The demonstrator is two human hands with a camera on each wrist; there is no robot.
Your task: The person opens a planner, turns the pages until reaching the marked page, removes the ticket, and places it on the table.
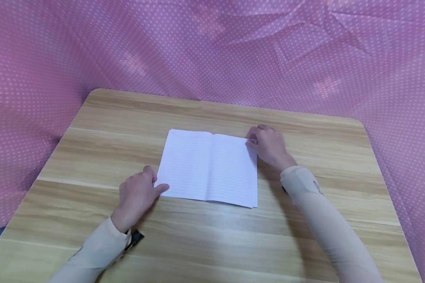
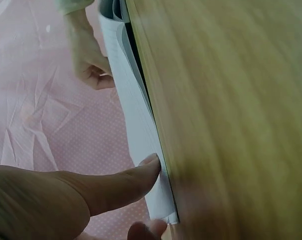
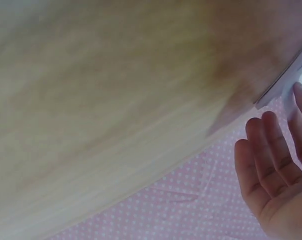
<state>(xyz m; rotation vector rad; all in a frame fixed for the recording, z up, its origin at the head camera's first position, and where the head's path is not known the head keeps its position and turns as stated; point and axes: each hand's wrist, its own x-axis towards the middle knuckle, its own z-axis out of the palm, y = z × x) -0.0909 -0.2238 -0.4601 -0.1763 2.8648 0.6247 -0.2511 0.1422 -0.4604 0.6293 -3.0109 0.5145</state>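
Observation:
An open notebook (image 1: 187,165) with white ruled pages lies on the wooden table, its fold running down the middle. At its lower left corner my left hand (image 1: 136,194) grips the edge, the thumb (image 2: 136,182) laid over the page and a fingertip showing by the corner. My right hand (image 1: 269,145) holds the upper right corner between thumb and index finger. In the right wrist view, the other fingers (image 3: 270,155) of that hand are loosely bent beside the notebook's corner (image 3: 285,82).
The light wood table (image 1: 102,149) extends around the notebook on all sides. A pink cloth (image 1: 212,51) with white dots hangs behind the table and along its sides. Near the left cuff is a small black object (image 1: 134,239).

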